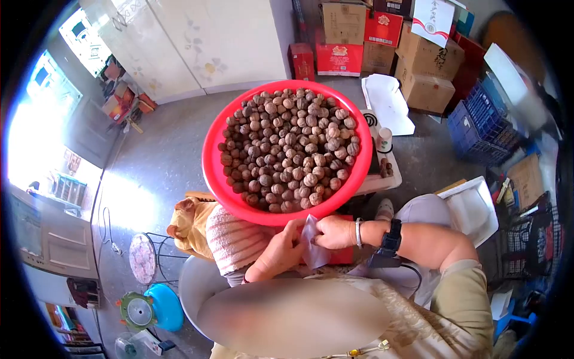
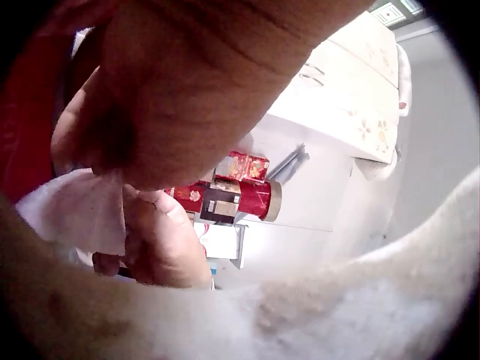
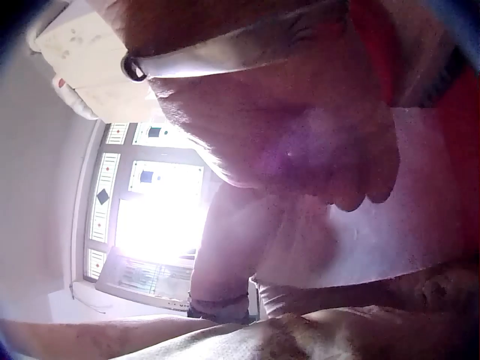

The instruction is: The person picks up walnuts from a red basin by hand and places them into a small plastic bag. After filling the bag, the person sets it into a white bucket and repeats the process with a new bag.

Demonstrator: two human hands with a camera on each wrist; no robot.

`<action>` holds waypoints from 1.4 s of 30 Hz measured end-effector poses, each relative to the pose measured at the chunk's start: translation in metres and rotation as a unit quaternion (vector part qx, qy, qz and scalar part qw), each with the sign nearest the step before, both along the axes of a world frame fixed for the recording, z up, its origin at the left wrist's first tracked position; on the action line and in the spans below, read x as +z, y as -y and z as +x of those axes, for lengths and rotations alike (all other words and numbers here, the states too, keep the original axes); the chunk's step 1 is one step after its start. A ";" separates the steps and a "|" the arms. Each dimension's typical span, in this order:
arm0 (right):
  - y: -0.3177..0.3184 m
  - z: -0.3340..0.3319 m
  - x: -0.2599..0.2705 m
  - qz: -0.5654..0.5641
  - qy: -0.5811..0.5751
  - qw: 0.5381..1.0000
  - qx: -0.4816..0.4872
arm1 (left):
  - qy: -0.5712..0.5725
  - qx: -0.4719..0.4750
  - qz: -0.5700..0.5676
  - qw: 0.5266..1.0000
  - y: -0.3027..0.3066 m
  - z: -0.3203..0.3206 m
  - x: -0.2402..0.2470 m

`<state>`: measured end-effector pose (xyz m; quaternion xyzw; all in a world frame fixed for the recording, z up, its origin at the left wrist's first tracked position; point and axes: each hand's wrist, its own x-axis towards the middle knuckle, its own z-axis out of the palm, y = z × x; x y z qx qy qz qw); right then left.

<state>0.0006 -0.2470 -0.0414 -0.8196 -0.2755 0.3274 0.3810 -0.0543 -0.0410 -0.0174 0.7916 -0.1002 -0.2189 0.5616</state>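
Both hands meet in front of a large red basin (image 1: 210, 163) heaped with walnuts (image 1: 290, 142). Between them hangs a thin, pale lilac sheet (image 1: 315, 256), crumpled at its top; whether it is plastic or paper I cannot tell. My left hand (image 1: 281, 250) pinches the sheet's left edge with thumb and fingers. From the other side my right hand (image 1: 336, 232) grips its upper part, fingers bent downward. In the right wrist view the sheet (image 3: 390, 232) spreads out below the curled fingertips. The left wrist view shows it (image 2: 75, 210) bunched between the two hands.
A white side table (image 1: 382, 179) with a paper cup (image 1: 384, 139) stands right of the basin. Cardboard boxes (image 1: 427, 60) and blue crates (image 1: 478, 128) line the back right. At left are a round stool (image 1: 142, 258) and a grey tub (image 1: 190, 281) close by the person.
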 end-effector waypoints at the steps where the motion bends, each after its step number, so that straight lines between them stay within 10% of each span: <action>1: 0.003 0.000 -0.003 0.000 -0.003 1.000 -0.001 | -0.003 -0.001 0.000 1.000 -0.002 -0.001 0.000; 8: 0.013 0.009 0.030 -0.138 0.112 0.984 0.006 | -0.057 0.157 -0.042 0.985 -0.029 -0.007 0.001; 16: 0.009 0.011 0.029 0.052 -0.224 0.969 -0.086 | -0.060 0.189 -0.020 0.980 -0.044 -0.008 -0.012; 18: 0.009 0.009 0.018 0.024 0.035 0.998 -0.042 | -0.073 0.186 -0.022 0.980 -0.043 -0.009 -0.009; 22: 0.010 0.004 0.014 -0.015 0.099 0.995 -0.007 | -0.091 0.172 -0.052 0.979 -0.037 -0.010 -0.011; 25: 0.005 0.005 0.016 -0.010 -0.114 0.993 -0.033 | -0.099 0.169 -0.065 0.978 -0.033 -0.009 -0.009; 31: 0.006 0.001 0.013 0.015 -0.159 0.986 -0.051 | -0.107 0.177 -0.086 0.975 -0.032 -0.008 -0.016; 42: 0.006 0.003 0.015 0.018 0.073 0.994 -0.079 | 0.079 0.148 0.128 0.977 -0.042 0.043 0.033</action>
